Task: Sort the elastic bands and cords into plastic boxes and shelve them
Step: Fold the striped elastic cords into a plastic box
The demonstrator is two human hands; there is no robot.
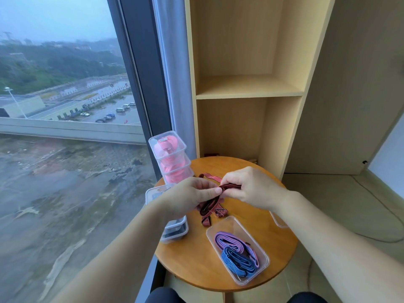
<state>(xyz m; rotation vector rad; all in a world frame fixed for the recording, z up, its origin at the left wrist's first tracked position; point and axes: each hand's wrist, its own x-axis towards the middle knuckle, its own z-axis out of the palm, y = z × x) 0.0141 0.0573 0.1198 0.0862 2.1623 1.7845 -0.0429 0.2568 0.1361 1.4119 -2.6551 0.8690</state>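
While both forearms reach over the round table (185, 265), left hand (188, 196) and right hand (247, 189) pinching red striped band (229, 186) (fingers curled).

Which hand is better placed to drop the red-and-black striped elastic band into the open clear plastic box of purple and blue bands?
Likely right. The right hand pinches the red-and-black striped elastic band and is nearer the open clear plastic box; the left hand grips the band's loops farther left.

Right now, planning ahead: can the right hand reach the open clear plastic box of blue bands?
Probably yes: nothing lies between the lidless box and the right hand, which grips a red striped band.
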